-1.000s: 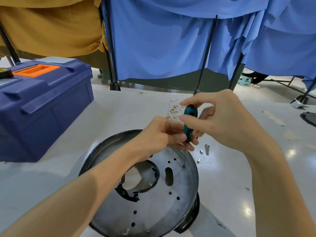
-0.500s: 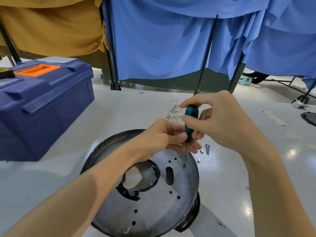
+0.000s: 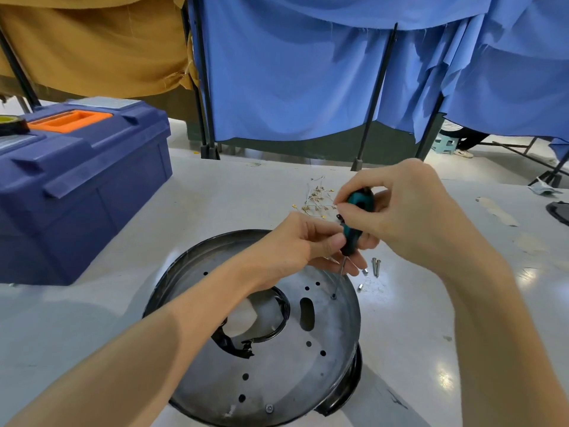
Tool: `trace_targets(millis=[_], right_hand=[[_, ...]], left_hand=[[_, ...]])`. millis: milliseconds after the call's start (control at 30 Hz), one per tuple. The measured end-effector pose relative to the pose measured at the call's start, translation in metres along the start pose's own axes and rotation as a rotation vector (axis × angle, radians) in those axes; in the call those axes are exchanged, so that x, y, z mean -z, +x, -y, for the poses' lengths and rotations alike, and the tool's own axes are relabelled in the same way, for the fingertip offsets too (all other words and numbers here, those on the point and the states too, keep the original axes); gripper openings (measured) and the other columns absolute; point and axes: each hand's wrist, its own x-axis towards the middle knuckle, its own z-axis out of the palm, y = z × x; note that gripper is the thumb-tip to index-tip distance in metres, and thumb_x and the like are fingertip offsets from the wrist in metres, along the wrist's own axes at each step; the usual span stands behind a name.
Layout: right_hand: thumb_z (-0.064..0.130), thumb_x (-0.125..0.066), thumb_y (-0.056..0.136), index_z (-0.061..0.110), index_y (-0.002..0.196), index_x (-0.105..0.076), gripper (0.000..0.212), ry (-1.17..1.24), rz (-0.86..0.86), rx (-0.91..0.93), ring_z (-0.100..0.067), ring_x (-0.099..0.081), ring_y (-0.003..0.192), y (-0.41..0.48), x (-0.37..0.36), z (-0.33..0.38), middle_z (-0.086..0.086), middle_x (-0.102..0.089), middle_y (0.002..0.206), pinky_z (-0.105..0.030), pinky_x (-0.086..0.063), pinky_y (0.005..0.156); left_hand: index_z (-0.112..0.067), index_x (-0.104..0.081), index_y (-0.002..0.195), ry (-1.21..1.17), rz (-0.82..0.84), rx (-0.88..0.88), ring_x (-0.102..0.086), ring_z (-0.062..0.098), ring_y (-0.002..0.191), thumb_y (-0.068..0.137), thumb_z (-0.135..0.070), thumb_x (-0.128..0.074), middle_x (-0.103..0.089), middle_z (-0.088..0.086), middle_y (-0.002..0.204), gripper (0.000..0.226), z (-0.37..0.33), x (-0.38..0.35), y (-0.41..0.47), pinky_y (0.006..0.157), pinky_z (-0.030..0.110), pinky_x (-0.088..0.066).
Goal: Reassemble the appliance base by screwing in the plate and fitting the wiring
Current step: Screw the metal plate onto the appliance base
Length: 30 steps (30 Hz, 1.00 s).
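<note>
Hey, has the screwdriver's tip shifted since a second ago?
No. The screwdriver tip sits in the same hole of the plate, right of the oblong slot; the right hand grips the handle.

I take this for a workshop bay. At 10 o'clock a navy plastic toolbox (image 3: 77, 192) with an orange handle (image 3: 69, 121) sits on the pale desk (image 3: 215, 195), a roll of tape (image 3: 12, 124) on its lid. Mustard cloth (image 3: 92, 47) at 11 o'clock and blue cloth (image 3: 292, 87) from 12 to 2 hang on black poles (image 3: 378, 94) as partitions, with a small stool (image 3: 443, 144) on the floor beyond. Near centre is a teal-handled screwdriver (image 3: 351, 238), loose screws (image 3: 375, 266) just beside it, and a bundle of crimp-terminal wires (image 3: 317, 201) at 12 o'clock.
</note>
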Motion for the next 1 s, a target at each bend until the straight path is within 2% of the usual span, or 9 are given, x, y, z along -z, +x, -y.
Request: trace_targets(millis=[67,267,367,467,567,700,833,900,1000], right_hand=[[0.020,-0.075,0.081,0.010,0.071,-0.071,0.015,-0.064,-0.081,-0.014,-0.014,-0.063,0.048,0.003,-0.005,0.000,0.003,-0.064,0.057,-0.032,-0.057,0.067],[0.078,-0.057,0.066,-0.004,0.064,-0.060,0.082,-0.262,-0.061,-0.200,-0.028,-0.059,0.047,0.006,-0.013,0.003,-0.015,-0.057,0.050,-0.042,-0.055,0.054],[0.056,-0.072,0.072,0.016,0.094,-0.075,0.046,-0.074,0.052,-0.085,-0.011,-0.062,0.054,0.002,-0.005,0.001,-0.002,-0.069,0.072,-0.036,-0.057,0.065],[0.027,-0.075,0.081,0.013,0.078,-0.074,0.014,-0.052,-0.028,-0.029,-0.012,-0.063,0.051,0.003,-0.006,-0.004,-0.001,-0.065,0.060,-0.030,-0.057,0.059],[0.044,-0.075,0.079,0.000,0.062,-0.062,0.049,-0.178,-0.099,-0.111,-0.026,-0.059,0.053,0.008,-0.017,-0.003,-0.014,-0.058,0.054,-0.040,-0.054,0.056],[0.084,-0.043,0.066,0.006,0.053,-0.050,0.080,-0.341,-0.110,-0.149,-0.018,-0.048,0.043,0.008,-0.022,0.002,-0.005,-0.046,0.046,-0.035,-0.045,0.050],[0.053,-0.069,0.079,0.023,0.099,-0.075,0.037,-0.050,-0.011,0.007,-0.002,-0.059,0.054,0.003,-0.007,0.000,0.014,-0.067,0.076,-0.031,-0.057,0.066],[0.028,-0.075,0.081,0.017,0.087,-0.075,0.013,-0.003,-0.056,0.033,-0.010,-0.063,0.049,0.003,-0.005,-0.003,0.012,-0.066,0.067,-0.031,-0.058,0.061],[0.033,-0.076,0.081,0.010,0.068,-0.066,0.028,-0.058,-0.138,-0.034,-0.013,-0.059,0.048,0.007,-0.017,-0.002,0.004,-0.057,0.054,-0.028,-0.052,0.055]], left_hand=[[0.003,-0.066,0.112,-0.048,-0.013,0.007,-0.072,0.031,0.090,0.095,-0.012,-0.058,-0.073,0.015,0.100,0.024,0.000,-0.003,0.001,0.082,0.034,-0.057],[0.001,-0.069,0.107,-0.053,0.005,0.016,-0.073,0.031,0.089,0.089,-0.015,-0.065,-0.074,0.017,0.096,0.024,-0.001,-0.003,0.003,0.080,0.032,-0.058],[-0.006,-0.068,0.111,-0.074,0.089,0.006,-0.070,0.033,0.098,0.096,-0.014,-0.055,-0.073,0.018,0.102,0.021,0.000,0.003,0.000,0.089,0.037,-0.056],[-0.004,-0.068,0.111,-0.071,0.057,0.020,-0.070,0.033,0.098,0.092,-0.013,-0.061,-0.073,0.017,0.103,0.022,0.001,0.000,-0.001,0.091,0.037,-0.055],[-0.002,-0.070,0.104,0.022,-0.097,-0.017,-0.071,0.035,0.089,0.077,-0.004,-0.078,-0.074,0.016,0.094,0.028,0.001,-0.005,0.004,0.088,0.041,-0.057],[-0.003,-0.074,0.094,-0.041,-0.069,0.027,-0.073,0.032,0.082,0.082,0.004,-0.069,-0.075,0.016,0.087,0.016,-0.001,-0.002,0.005,0.076,0.031,-0.059],[-0.008,-0.074,0.098,-0.115,0.035,0.041,-0.072,0.032,0.090,0.090,0.004,-0.058,-0.074,0.017,0.093,0.022,-0.002,0.003,0.001,0.080,0.031,-0.057],[-0.005,-0.072,0.103,-0.120,0.042,0.042,-0.071,0.032,0.093,0.091,0.003,-0.058,-0.074,0.016,0.098,0.020,-0.002,0.004,0.000,0.083,0.032,-0.057],[-0.002,-0.069,0.104,-0.074,-0.088,-0.003,-0.073,0.033,0.086,0.084,0.001,-0.069,-0.071,0.017,0.098,0.020,-0.003,0.000,0.001,0.077,0.031,-0.058]])
